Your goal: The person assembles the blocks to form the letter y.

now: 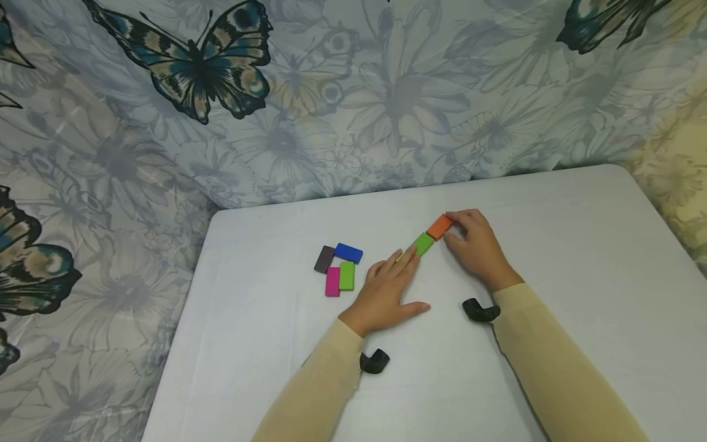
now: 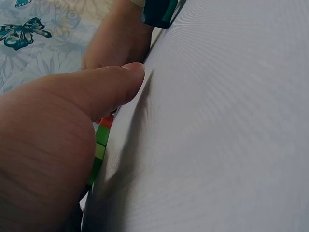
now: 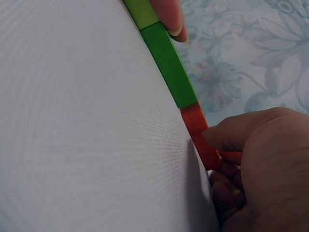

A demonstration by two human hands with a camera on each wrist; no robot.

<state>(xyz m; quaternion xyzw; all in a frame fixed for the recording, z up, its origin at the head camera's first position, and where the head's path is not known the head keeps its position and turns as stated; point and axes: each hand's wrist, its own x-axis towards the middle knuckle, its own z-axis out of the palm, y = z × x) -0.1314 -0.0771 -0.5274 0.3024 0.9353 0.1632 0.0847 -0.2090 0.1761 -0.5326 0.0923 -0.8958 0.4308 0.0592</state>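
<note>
Hands both at the row of blocks (image 1: 424,244), right of centre in the head view. Left hand (image 1: 386,294): laid out flat, fingers straight, tips on or against the row, thumb spread wide. Right hand (image 1: 476,250): thumb and fingers pinching the orange block (image 1: 439,226), upper right end of the row. End to end with it, down to the left: green block (image 3: 170,66), then light green block (image 3: 141,13), mostly under the left fingers. Strip of darker green (image 2: 94,173) below the thumb in the left wrist view; cannot tell whether a separate piece.

Step in hand, judging by the lie: butting orange against green, line steadied with the left. Slight jog at the joint in the right wrist view. Next move probably calls for a small nudge to true the edges, then a clean release; easily knocked askew.

Left of centre, loose: dark brown block (image 1: 324,259), blue block (image 1: 348,253), magenta block (image 1: 332,282), second green block (image 1: 347,276). All oblong, crisp-edged, matt; perhaps painted wood. White tabletop (image 1: 265,368), finely textured close up. Across the top: butterfly-printed cloth (image 1: 309,141), softly creased
</note>
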